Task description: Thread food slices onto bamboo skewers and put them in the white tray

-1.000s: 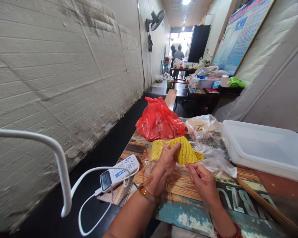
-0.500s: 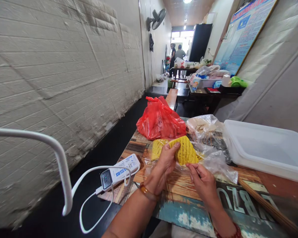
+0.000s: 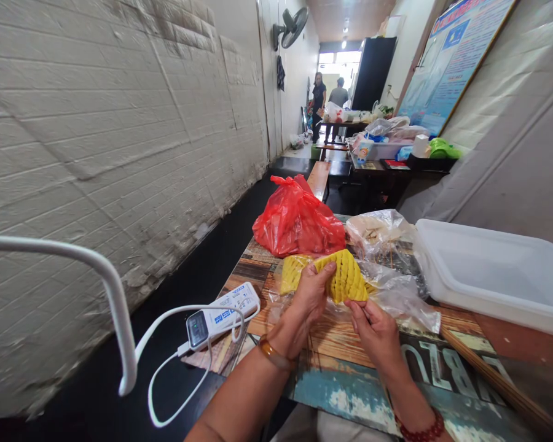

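Observation:
My left hand (image 3: 314, 288) is closed on a yellow slab of scored tofu (image 3: 348, 277), thumb on top. Its surface is cut in a lattice, and the slits spread as it bends. Against the slab's lower right corner, my right hand (image 3: 373, 328) is pinched shut. A thin bamboo skewer seems to run through its fingers, showing faintly by the wrist; most of it is hidden. More yellow scored slabs (image 3: 292, 273) lie behind my left hand on a clear plastic bag (image 3: 396, 301).
A knotted red plastic bag (image 3: 297, 221) stands behind the slabs, beside a clear bag of pale food (image 3: 378, 230). At right are a white tub (image 3: 493, 264) and a bundle of skewers (image 3: 498, 380). A cabled power bank (image 3: 225, 313) lies left. Two people stand far back.
The yellow slab has bent further in my hands, and its slits look wider. My hands keep nearly the same place. In the background, the two people have shifted slightly.

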A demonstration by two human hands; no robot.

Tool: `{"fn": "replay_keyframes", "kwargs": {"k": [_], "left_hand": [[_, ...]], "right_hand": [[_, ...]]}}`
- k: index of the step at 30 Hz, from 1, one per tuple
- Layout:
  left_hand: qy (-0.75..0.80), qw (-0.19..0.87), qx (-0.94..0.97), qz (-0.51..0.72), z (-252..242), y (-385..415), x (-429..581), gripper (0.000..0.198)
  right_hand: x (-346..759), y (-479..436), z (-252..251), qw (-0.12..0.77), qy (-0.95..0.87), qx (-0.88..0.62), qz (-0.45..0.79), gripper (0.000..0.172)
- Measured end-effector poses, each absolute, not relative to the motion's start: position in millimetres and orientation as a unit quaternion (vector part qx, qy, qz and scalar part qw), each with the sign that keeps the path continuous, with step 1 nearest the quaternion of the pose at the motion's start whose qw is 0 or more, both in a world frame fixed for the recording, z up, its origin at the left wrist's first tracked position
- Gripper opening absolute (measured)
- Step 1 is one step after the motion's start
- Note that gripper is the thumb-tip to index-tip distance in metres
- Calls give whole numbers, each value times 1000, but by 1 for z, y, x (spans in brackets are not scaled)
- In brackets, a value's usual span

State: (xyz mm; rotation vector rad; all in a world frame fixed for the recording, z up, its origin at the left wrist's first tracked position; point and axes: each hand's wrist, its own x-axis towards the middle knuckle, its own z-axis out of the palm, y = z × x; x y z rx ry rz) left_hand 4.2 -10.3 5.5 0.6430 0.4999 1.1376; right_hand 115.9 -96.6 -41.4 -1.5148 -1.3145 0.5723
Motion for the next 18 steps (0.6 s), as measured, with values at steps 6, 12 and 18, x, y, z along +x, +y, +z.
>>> {"fn": "replay_keyframes", "kwargs": {"k": [6, 12, 18], "left_hand": [[240, 764, 294, 522, 3, -10, 5, 37], [233, 770, 299, 513, 3, -9, 4, 37], [238, 752, 298, 538, 6, -6, -3, 31]], "right_hand": [[115, -95, -42, 487, -540, -639, 253, 40], [115, -92, -48, 515, -484, -601, 373, 43], [116, -96, -46, 509, -482, -596, 392, 43]]}}
